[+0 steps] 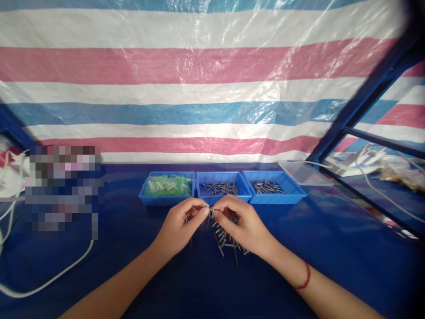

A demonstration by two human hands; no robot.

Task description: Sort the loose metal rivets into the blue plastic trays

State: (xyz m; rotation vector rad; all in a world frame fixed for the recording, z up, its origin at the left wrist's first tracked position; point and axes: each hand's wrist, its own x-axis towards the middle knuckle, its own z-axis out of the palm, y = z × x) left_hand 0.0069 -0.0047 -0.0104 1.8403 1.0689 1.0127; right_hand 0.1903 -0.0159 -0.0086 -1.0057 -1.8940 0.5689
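Note:
My left hand (181, 225) and my right hand (241, 223) meet fingertip to fingertip over the blue table. Each is closed in a pinch on a small thin metal fastener (211, 209), mostly covered by the fingers. Its exact kind is too small to make out. Below and partly behind my right hand lies a loose pile of grey metal fasteners (229, 243), some with thicker sleeve-like ends. Just beyond the hands, a blue bin (199, 177) holds several thin metal pins (221, 188).
A left blue bin (143, 195) contains small whitish pieces in green plastic (166, 185). The right blue bin (295, 193) holds more metal pins (267, 187). Behind it lies a clear lid (303, 173). A white cable (49, 283) curves at left; a blue frame post (352, 108) slants at right.

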